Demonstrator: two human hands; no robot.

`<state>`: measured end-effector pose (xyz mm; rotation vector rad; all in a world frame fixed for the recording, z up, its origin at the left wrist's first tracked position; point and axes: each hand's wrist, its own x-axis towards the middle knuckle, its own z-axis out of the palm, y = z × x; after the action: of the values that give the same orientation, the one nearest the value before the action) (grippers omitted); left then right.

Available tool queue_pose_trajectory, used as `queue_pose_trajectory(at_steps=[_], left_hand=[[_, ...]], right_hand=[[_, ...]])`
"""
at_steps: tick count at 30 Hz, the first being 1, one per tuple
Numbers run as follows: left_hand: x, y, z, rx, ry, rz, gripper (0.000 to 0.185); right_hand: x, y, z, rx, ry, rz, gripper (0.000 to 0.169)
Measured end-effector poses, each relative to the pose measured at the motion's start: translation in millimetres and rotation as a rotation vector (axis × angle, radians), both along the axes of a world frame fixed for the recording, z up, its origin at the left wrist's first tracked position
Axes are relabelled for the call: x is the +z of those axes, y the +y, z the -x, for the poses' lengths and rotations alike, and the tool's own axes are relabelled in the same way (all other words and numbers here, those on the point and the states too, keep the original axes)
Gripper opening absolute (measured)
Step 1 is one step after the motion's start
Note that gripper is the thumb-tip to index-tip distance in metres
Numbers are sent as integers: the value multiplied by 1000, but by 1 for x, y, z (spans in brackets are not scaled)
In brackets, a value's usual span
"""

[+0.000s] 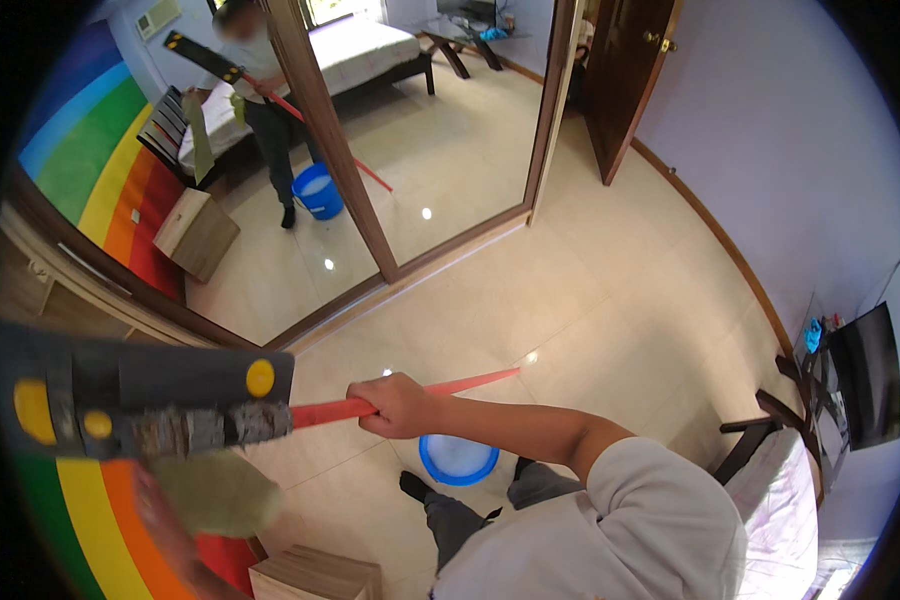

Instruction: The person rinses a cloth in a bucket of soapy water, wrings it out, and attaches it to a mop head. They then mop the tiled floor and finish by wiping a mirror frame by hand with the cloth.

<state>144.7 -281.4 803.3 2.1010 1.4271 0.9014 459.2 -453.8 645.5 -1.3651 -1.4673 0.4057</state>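
Note:
My right hand (394, 405) grips the red handle (331, 412) of a flat mop, held raised across in front of me. The mop's black head (195, 375), with yellow round parts and a worn grey strip, fills the left side, close to the camera. Behind and below the head, my blurred left hand (148, 491) holds an olive-green cloth (214, 491), which the mirror reflection shows hanging down. The mop head partly hides that hand. The handle's far end points right over the tiled floor. A blue bucket (459, 480) of cloudy, sudsy water stands by my feet.
Mirrored sliding doors (390, 274) stand ahead, reflecting me, the bucket and a bed. A wooden box-like cabinet (315, 574) is at the lower left by the rainbow wall. An open brown door (630, 82) stands upper right; a bed (776, 510) and monitor (866, 379) are at the right.

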Motion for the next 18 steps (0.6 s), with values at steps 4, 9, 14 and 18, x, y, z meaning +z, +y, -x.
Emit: queue_pose_trajectory(at_steps=[4,9,14,18], left_hand=[[137,23,-59,-309,-612,213,61],[260,-36,-164,-421,-706,-249,62],[311,-99,-210,-1121,-700,273,80],[334,-134,-248,-1206,-428,33,80]], right_hand=[[47,-44,-18,-93,75,10,15],[70,-90,-29,-195,179,4,19],[59,-127,-39,-288,232,-28,16],[29,-147,-45,-346,240,-33,15]])
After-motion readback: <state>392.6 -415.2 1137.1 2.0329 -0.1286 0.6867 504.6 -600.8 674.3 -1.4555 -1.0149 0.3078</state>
